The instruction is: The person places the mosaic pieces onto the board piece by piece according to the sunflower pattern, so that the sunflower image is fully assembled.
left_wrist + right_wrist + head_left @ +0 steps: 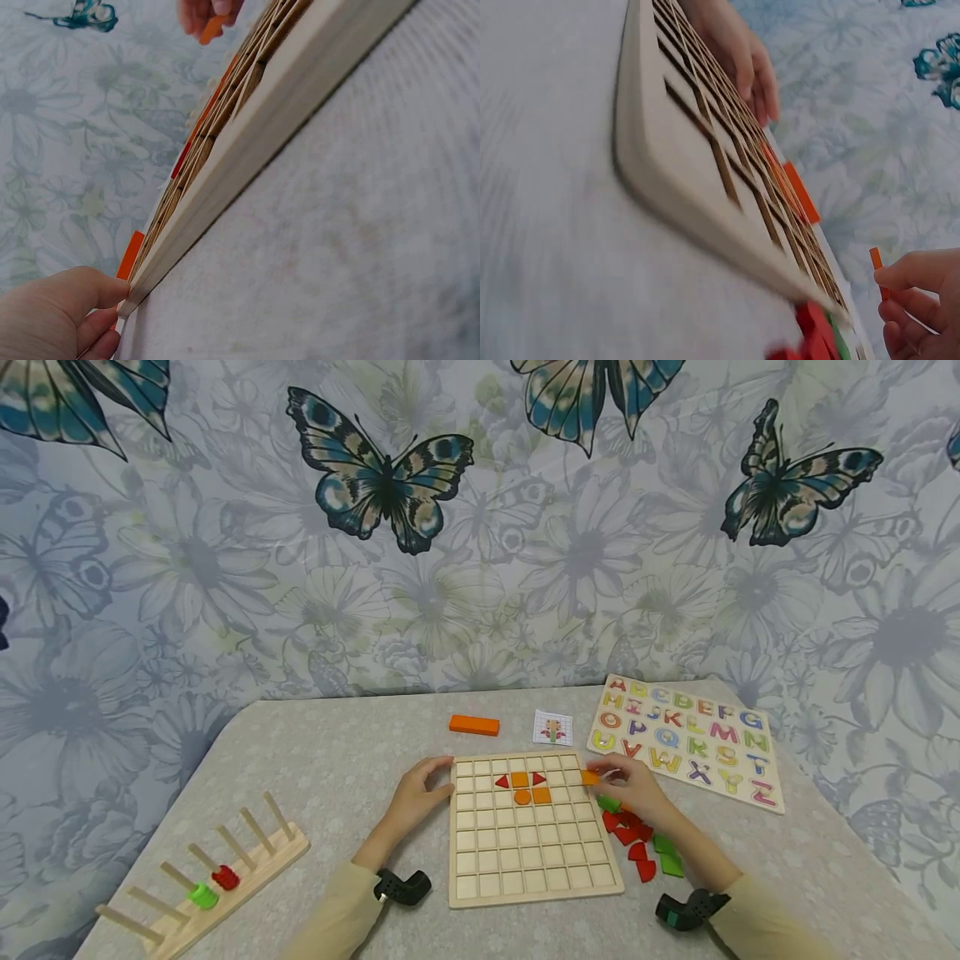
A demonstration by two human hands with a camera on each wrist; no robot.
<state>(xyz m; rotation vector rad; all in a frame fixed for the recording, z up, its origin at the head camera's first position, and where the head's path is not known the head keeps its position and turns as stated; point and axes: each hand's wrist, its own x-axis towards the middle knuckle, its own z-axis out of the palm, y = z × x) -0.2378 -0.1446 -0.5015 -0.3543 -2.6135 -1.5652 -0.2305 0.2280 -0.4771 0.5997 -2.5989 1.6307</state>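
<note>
A wooden grid board [502, 843] lies flat on the table. On its upper cells sit two red triangles, one of them a left-pointing triangle [502, 782], two orange squares and an orange round piece [522, 797]. My left hand [418, 789] touches the board's left edge near the far corner with thumb and fingertips. Beside the far right corner, my right hand [633, 789] pinches an orange tile [877, 259] between thumb and fingers, raised over the table. Red pieces [637, 835] and green pieces [670, 864] lie loose under and beside the right forearm.
Beyond the board lie an orange bar-shaped block [474, 725] and a pattern card [552, 727]. An alphabet puzzle board [693, 739] lies at the far right. To the left stands a wooden peg rack [247, 885] holding green and red pieces. A patterned wall backs the table.
</note>
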